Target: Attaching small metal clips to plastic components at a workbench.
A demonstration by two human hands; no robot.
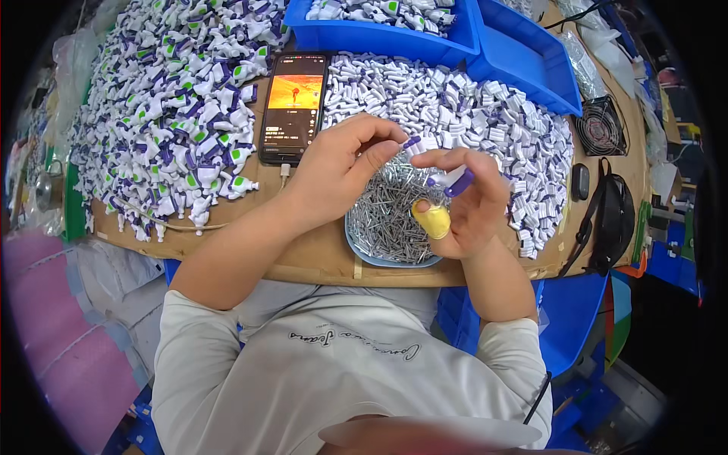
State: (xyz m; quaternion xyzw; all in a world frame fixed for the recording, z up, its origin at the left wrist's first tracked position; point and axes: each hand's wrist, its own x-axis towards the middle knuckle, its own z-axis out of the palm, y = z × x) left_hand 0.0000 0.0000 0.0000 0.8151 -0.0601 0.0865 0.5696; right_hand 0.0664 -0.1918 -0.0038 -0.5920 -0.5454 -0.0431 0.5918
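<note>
1. Head view: the left hand (pixel 341 163) pinches one end of a small white-and-purple plastic part (pixel 413 144), which lies just left of the right hand (pixel 462 201).
2. The right hand, its thumb capped in yellow rubber, pinches a second part (pixel 455 182) whose long axis slants up-left; both are hard and glossy.
3. Below them sits a dish (pixel 360 250) of thin metal pins.
</note>
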